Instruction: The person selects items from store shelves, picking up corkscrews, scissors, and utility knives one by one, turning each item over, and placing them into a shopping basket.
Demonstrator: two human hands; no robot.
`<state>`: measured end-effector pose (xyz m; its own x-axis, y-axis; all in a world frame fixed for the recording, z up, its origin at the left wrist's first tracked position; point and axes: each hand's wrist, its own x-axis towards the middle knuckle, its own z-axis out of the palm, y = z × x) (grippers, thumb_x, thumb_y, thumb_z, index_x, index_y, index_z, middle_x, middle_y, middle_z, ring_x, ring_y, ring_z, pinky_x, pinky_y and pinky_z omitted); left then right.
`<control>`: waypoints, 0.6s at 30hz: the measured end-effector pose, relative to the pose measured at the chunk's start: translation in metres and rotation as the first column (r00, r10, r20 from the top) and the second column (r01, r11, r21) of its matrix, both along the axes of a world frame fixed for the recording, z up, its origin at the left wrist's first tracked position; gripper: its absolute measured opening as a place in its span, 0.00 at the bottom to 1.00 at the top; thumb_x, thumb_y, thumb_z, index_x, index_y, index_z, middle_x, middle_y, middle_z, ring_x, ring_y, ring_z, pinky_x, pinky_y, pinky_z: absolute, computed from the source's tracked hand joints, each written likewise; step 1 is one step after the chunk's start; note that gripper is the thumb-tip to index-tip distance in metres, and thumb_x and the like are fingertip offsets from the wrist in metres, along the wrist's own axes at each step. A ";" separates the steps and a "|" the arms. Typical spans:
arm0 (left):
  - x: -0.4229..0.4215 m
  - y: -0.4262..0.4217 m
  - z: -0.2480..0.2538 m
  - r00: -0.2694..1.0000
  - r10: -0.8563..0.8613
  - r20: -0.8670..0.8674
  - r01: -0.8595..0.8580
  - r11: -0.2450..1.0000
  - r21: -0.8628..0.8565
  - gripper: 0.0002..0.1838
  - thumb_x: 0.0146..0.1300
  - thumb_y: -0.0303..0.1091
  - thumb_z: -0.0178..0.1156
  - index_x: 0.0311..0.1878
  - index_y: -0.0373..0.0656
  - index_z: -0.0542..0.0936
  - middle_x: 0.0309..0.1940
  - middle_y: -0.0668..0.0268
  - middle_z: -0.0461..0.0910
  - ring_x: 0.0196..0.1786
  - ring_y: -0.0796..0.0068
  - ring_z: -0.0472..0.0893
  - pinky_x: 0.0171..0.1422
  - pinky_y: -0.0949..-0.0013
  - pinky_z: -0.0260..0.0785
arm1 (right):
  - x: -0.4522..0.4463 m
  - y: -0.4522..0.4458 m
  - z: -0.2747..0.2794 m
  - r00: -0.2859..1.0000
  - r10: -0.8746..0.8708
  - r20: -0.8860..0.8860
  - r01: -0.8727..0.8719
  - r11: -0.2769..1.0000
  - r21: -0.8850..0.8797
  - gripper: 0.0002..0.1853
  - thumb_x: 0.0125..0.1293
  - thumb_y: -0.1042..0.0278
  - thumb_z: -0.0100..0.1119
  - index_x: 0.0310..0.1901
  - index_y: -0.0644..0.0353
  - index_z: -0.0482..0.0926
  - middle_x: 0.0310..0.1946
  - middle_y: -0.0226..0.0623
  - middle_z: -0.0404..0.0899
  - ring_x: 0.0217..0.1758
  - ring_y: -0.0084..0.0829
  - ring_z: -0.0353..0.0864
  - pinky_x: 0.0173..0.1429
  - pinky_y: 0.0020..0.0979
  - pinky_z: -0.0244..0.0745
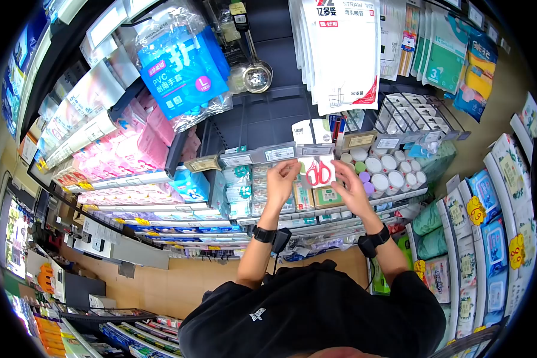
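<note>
Between my hands is a carded pack of red-handled scissors point(321, 172), held up in front of the shelf just below the price-label rail. My left hand point(282, 182) has its thumb and fingers pinched at the left edge of the card. On the other side, my right hand point(353, 192) grips the right edge, thumb low and fingers higher up. Right above the scissors, a white hanging pack point(311, 132) is on the rack behind the price rail point(274, 155).
White-lidded tubs point(394, 179) stand on the shelf to the right. Overhead hang straw packs point(343, 59), a slotted ladle point(257, 76) and blue PVC glove packs point(182, 71). Pink packs point(128, 155) fill the left shelf. Wipes packs point(494, 247) line the right shelf.
</note>
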<state>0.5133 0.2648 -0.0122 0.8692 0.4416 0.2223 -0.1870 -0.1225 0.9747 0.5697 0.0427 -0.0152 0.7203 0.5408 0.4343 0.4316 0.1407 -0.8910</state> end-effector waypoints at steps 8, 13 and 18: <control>-0.042 -0.025 0.012 1.000 -0.024 0.008 0.025 0.996 -0.085 0.14 0.68 0.32 0.66 0.53 0.34 0.83 0.27 0.71 0.83 0.29 0.89 0.75 0.34 0.81 0.66 | -0.041 -0.033 0.022 0.995 0.066 -0.074 -0.065 0.998 0.007 0.28 0.69 0.76 0.58 0.70 0.63 0.68 0.72 0.42 0.62 0.73 0.33 0.66 0.74 0.36 0.63; -0.054 -0.029 0.018 1.000 -0.021 -0.010 0.019 0.993 -0.116 0.14 0.69 0.30 0.64 0.54 0.32 0.82 0.31 0.69 0.85 0.31 0.89 0.76 0.37 0.79 0.69 | -0.054 -0.042 0.036 0.980 0.103 -0.169 -0.100 0.995 0.023 0.27 0.69 0.76 0.59 0.69 0.64 0.69 0.72 0.42 0.63 0.73 0.32 0.66 0.73 0.36 0.64; -0.051 -0.027 0.017 0.999 -0.041 -0.003 0.041 0.997 -0.063 0.13 0.70 0.31 0.63 0.53 0.33 0.82 0.28 0.71 0.83 0.29 0.88 0.75 0.36 0.78 0.68 | -0.044 -0.043 0.032 0.989 0.113 -0.093 -0.118 0.992 -0.049 0.26 0.69 0.75 0.60 0.68 0.65 0.70 0.73 0.42 0.62 0.72 0.34 0.68 0.72 0.37 0.66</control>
